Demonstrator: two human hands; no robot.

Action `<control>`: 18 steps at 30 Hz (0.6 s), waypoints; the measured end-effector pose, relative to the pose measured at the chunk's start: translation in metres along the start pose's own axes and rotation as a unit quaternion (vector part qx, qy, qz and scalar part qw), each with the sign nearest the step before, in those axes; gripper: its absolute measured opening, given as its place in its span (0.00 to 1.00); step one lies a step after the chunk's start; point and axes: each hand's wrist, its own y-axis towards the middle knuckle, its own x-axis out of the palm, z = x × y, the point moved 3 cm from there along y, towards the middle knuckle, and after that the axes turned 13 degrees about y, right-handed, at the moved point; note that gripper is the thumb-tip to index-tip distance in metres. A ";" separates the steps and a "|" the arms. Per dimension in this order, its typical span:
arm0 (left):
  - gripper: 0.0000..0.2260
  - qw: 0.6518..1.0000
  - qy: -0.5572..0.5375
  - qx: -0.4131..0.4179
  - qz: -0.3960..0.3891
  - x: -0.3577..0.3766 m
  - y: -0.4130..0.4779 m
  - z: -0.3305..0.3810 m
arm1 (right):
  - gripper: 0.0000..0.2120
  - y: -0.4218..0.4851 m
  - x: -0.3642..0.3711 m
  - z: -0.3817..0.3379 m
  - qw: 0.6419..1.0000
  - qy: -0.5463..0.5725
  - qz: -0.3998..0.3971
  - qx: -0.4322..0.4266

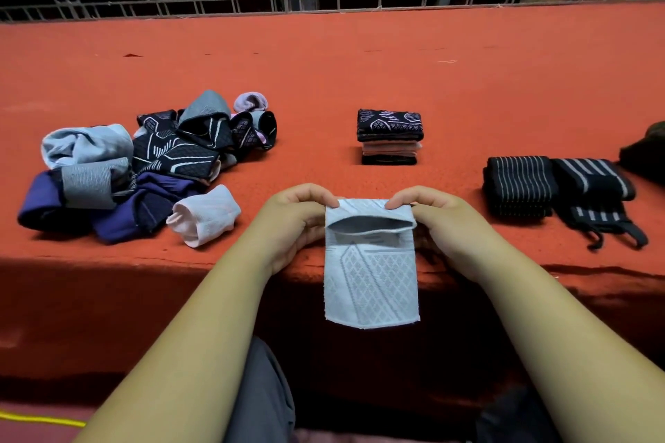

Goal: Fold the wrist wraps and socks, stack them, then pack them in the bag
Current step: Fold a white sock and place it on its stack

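Left hand (291, 223), right hand (442, 223): fingers clamped on the top corners of a pale blue sock (372, 284), lower centre of frame, hanging before the near edge of the red surface (360, 65). Loose sock pile (144, 169) centre left; folded stack (389, 137) centre; striped wrist wraps (539, 187) right.

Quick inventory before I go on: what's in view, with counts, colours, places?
Loose sock pile: one heap, uncounted; blue, purple, black, grey, pink; table left.
Folded sock stack: one; black and pink; table centre.
Wrist wraps: two; black, white stripes; table right.
Dark object: one, cut off; far right edge.
Table: one; red.
Held sock: one; light blue; over near table edge.
Left hand: pinch grip on sock's top left corner.
Right hand: pinch grip on its top right corner.
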 end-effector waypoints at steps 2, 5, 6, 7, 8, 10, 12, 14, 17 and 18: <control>0.13 1.000 -0.007 0.001 0.002 0.000 -0.003 0.003 | 0.15 0.003 -0.003 0.005 1.000 -0.023 0.004 0.014; 0.10 0.998 -0.057 0.003 0.007 0.000 -0.001 0.005 | 0.18 0.003 -0.003 0.003 1.000 0.007 -0.005 0.017; 0.06 0.998 -0.059 0.001 0.011 -0.001 0.000 0.003 | 0.18 0.001 0.000 -0.001 1.000 0.019 -0.017 0.016; 0.02 0.998 -0.057 -0.001 0.008 -0.001 0.000 0.002 | 0.16 -0.001 0.003 -0.005 0.999 0.028 -0.028 0.014; 0.08 0.999 -0.039 -0.006 0.003 -0.001 0.001 0.000 | 0.14 -0.002 0.003 -0.006 0.999 0.034 -0.034 0.012; 0.18 0.999 0.030 -0.011 -0.015 0.002 0.001 -0.005 | 0.09 -0.004 0.003 -0.006 0.999 0.013 -0.038 -0.002; 0.18 0.996 0.080 0.004 -0.027 0.005 -0.002 -0.006 | 0.04 -0.003 0.001 -0.002 0.998 -0.030 -0.048 -0.027; 0.16 0.996 0.085 0.013 -0.024 0.004 -0.002 -0.006 | 0.01 -0.005 0.000 0.000 0.994 -0.072 -0.056 -0.051; 0.16 0.999 0.045 0.024 -0.018 0.001 -0.002 -0.005 | 0.13 -0.006 0.005 0.002 0.995 -0.056 -0.062 -0.049; 0.16 0.999 0.031 0.027 -0.015 0.001 -0.001 -0.004 | 0.17 -0.005 0.006 0.002 0.996 -0.046 -0.063 -0.041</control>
